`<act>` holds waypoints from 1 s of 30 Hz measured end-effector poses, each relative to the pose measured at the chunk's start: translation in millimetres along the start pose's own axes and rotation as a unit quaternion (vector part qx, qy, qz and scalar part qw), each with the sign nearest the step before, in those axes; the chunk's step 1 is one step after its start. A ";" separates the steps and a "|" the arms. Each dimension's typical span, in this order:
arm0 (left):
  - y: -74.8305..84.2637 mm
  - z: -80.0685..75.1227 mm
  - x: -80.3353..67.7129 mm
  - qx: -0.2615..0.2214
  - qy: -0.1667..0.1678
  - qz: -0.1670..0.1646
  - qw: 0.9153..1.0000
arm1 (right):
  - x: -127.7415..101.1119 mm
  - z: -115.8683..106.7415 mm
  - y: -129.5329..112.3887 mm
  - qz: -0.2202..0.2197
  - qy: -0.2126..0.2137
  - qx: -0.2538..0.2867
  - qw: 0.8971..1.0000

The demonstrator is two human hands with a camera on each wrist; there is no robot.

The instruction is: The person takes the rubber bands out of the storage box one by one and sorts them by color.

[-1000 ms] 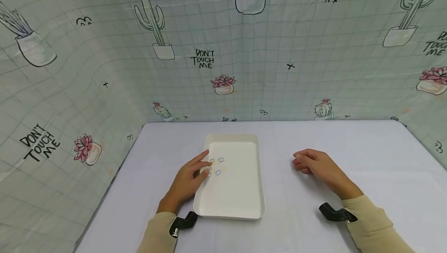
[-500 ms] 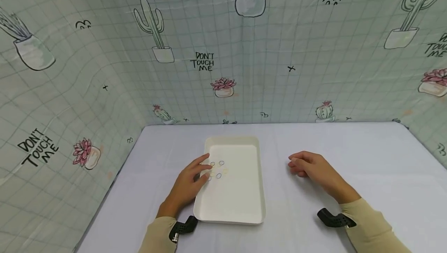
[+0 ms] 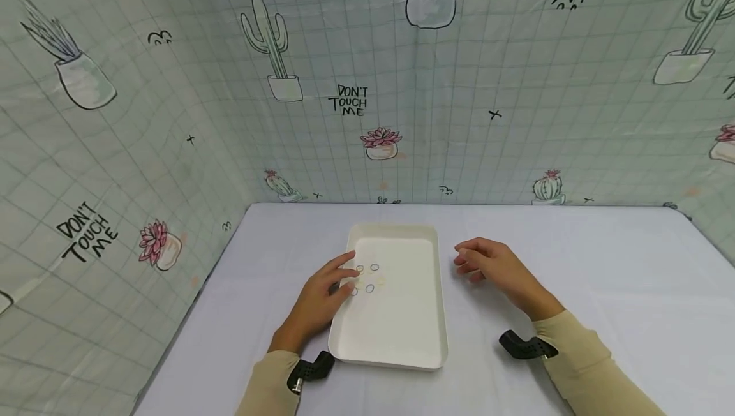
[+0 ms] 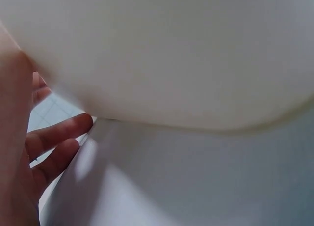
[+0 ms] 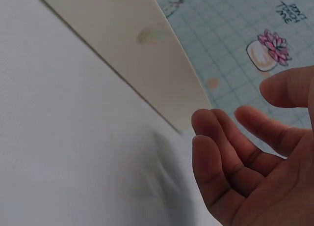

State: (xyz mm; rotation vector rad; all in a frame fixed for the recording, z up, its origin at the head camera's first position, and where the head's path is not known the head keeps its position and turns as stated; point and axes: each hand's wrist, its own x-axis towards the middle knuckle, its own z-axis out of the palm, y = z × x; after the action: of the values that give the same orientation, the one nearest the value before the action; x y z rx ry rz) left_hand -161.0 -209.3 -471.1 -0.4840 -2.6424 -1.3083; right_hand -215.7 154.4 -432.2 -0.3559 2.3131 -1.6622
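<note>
Bright, even light fills the head view, with only faint, soft shadows under the left hand [image 3: 317,301] and right hand [image 3: 498,270] on the surface [image 3: 603,288]. The backdrop's grid lines bow toward the frame edges, a wide-lens distortion. Both wrist views are soft: the tray [image 4: 186,54] fills the left one as a pale, featureless blur, and fingers [image 5: 221,157] in the right are out of focus.

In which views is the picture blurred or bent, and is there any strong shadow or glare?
Head view: sharp, evenly lit, soft shadows only, but the wall grid bends from lens distortion. Left wrist view: the tray fills the frame, out of focus, beside the left hand. Right wrist view: the right hand is fairly sharp; the table shows a smeared shadow.
</note>
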 end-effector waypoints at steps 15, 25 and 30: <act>-4.9 3.0 1.0 0.011 0.019 -0.014 1.000 | 27.3 24.0 -27.0 -0.002 -0.005 0.025 1.000; 0.1 0.7 0.3 0.002 0.008 -0.030 1.000 | 41.0 32.3 -44.2 -0.008 -0.026 0.017 0.999; -2.1 1.0 0.2 0.002 0.009 -0.016 1.000 | 48.6 42.6 -48.2 0.001 -0.038 0.027 0.999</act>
State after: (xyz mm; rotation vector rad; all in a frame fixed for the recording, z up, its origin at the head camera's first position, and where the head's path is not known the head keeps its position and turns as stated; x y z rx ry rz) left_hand -161.9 -209.6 -473.2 -0.4288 -2.6474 -1.3111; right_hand -243.9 84.7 -403.1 -0.3975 2.2084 -1.6758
